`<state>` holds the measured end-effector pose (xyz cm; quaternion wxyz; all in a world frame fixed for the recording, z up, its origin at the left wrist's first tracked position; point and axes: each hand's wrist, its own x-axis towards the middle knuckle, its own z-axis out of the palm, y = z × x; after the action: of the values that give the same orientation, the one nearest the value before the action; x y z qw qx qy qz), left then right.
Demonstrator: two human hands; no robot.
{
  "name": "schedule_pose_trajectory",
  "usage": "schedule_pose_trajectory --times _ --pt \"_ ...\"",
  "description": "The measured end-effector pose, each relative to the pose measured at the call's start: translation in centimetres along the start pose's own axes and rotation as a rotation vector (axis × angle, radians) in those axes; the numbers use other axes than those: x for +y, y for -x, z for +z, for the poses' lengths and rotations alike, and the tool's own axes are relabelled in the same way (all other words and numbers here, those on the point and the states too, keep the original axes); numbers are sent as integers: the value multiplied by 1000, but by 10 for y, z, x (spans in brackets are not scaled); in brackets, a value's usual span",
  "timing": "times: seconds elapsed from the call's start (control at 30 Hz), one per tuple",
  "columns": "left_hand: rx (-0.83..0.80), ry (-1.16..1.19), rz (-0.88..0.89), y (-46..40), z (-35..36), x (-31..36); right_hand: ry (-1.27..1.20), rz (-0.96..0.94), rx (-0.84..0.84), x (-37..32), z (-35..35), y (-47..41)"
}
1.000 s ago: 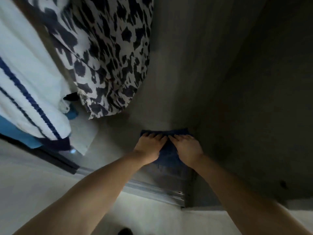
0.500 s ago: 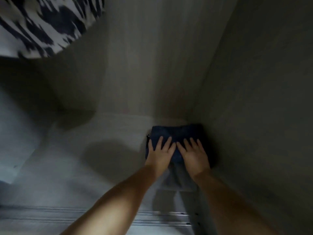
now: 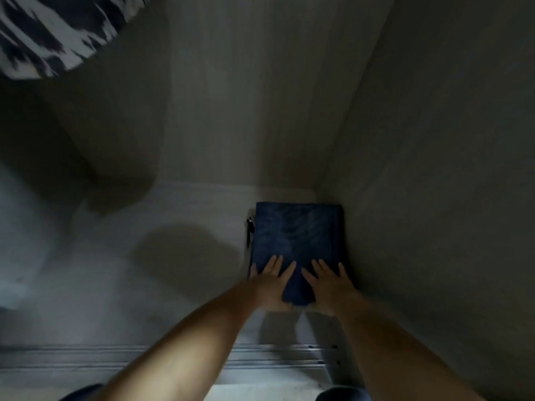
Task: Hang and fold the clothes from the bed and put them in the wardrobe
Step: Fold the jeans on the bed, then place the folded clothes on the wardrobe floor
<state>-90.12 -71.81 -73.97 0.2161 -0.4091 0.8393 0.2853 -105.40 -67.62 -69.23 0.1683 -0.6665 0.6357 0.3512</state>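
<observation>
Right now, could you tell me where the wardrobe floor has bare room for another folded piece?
The floor lies bare left of the folded dark blue garment, up to the back wall and sliding-door track. The right corner is crowded: the garment sits beside the side wall, with left hand and right hand flat on it.

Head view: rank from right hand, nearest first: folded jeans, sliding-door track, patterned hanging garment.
1. Folded jeans: under the right hand, in the wardrobe's right back corner.
2. Sliding-door track: near edge, below the wrists.
3. Patterned hanging garment: top left, farthest.
</observation>
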Motion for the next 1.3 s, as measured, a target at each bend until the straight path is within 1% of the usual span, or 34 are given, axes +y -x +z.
schedule_pose_trajectory --times 0.07,0.17,0.3,0.4,0.47,0.57,0.67,0.8,0.93,1.13,1.3 --pt "45 34 19 30 -36 3 -36 8 -15 12 -36 24" --pt "217 96 63 83 -95 18 -67 17 -31 23 -97 75" --pt "303 208 100 151 -173 53 -151 2 128 35 -176 151" --pt "414 183 28 198 -221 84 -174 9 202 44 -220 213" --pt "394 163 -6 233 -247 104 -195 16 194 50 -242 252" --pt "297 105 -38 289 -281 128 -256 9 147 59 -268 307" --pt "254 118 -54 343 -310 148 -314 -3 162 60 -289 355" --pt "158 112 -86 407 -338 170 -384 8 226 55 -306 408" --pt "173 75 -95 458 -355 182 -442 34 251 50 -310 452" --pt "199 -26 29 514 -351 204 -491 184 320 45 -282 520" --pt "155 -150 198 538 -340 252 -532 330 309 45 -238 579"
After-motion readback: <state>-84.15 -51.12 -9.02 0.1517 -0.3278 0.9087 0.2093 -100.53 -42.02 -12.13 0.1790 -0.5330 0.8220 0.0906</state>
